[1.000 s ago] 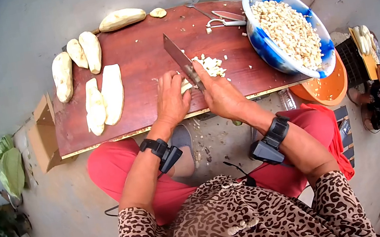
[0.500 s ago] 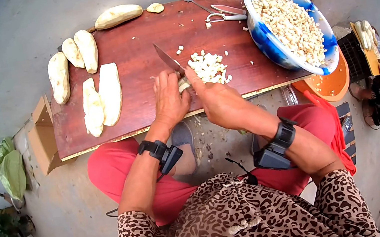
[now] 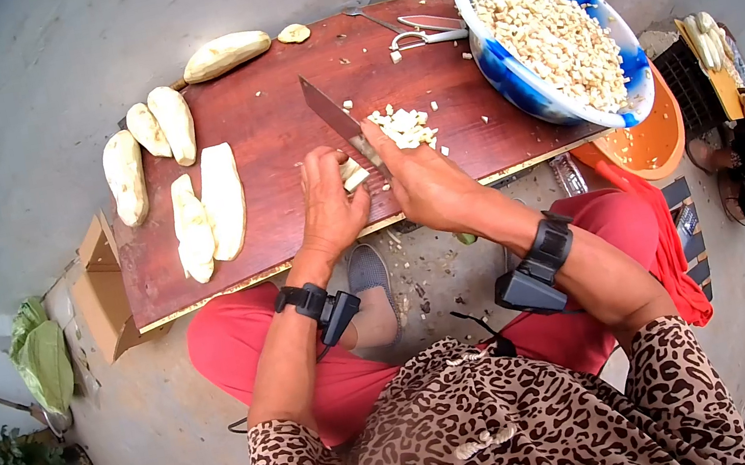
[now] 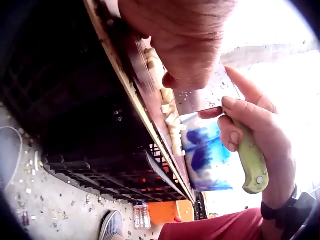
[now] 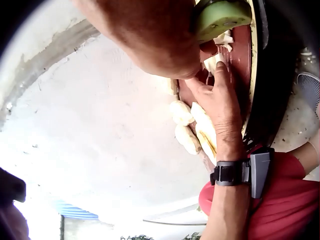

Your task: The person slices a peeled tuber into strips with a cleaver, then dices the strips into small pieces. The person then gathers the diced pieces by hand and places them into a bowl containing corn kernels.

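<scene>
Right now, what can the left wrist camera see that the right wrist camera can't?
Only the left wrist view: the blue-and-white basin, the orange basin and the knife's blade.

Only the right wrist view: the big peeled vegetables lying beyond the hands.

Both: the left hand, the right hand gripping the green handle, and pale cut pieces.

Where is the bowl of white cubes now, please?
In the head view, the bowl stands on the right end of the table, beside the white peeler.
</scene>
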{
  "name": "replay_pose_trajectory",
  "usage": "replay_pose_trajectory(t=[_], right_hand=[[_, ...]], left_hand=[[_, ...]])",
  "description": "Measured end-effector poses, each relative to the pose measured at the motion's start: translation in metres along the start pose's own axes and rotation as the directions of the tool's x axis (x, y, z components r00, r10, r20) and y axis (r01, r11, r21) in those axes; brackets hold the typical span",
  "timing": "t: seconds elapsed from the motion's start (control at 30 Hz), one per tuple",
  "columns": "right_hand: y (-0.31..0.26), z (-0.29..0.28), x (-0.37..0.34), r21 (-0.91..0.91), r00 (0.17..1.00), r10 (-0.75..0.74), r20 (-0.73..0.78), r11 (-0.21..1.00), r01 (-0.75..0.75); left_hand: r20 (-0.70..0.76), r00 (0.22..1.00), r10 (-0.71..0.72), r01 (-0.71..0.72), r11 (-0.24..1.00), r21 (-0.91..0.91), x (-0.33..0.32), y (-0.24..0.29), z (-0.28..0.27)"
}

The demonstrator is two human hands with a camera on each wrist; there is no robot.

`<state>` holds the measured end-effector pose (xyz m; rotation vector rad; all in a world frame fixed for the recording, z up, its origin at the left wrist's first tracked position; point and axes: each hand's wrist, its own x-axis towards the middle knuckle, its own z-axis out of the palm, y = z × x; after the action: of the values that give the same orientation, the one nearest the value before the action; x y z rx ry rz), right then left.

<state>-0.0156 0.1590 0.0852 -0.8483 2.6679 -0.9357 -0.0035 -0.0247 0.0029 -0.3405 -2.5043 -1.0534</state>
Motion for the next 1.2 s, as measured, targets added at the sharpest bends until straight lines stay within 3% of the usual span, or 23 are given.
replay_pose_trajectory(t=[0.2,0.43,0.63,0.7,0.87,1.1,1.2], right_hand=[[-0.014,-0.002,-0.009,-0.004,0.997,-0.016,0.073,1.0,0.016],[-0.006,0.016,0.004,-0.018,0.994,-0.031,0.1,0.999,0.033],[-0.005,0.014,0.013,0.01,0.988,0.047,0.149,0.999,-0.049],[0.002,0.017,0.012,-0.012,0.996,0.029,0.084,1.0,-0.028],[0.01,0.018,0.007,0.047,0.999,-0.018,-0.05,0.999,0.021],[-0.021,-0.005,-0.006,0.045,0.997,-0.011,0.079,0.999,0.008],[-0.018,0.0,-0.003,0.022,0.994,-0.002,0.113,1.0,0.0]], left_hand=[[0.04,0.998,-0.043,0.039,0.995,0.096,-0.002,-0.002,0.002],[0.045,0.998,-0.045,0.041,0.996,0.075,-0.002,-0.005,0.003],[0.023,1.0,-0.007,0.005,0.996,0.089,-0.001,-0.003,0.002],[0.002,0.999,0.046,-0.046,0.99,0.134,-0.001,-0.006,0.003],[0.007,1.0,0.019,-0.02,0.996,0.091,-0.001,-0.006,0.001],[-0.021,1.0,0.022,-0.017,0.983,0.182,-0.002,0.002,-0.005],[0.056,0.998,-0.028,0.017,0.982,0.189,-0.001,-0.003,-0.005]])
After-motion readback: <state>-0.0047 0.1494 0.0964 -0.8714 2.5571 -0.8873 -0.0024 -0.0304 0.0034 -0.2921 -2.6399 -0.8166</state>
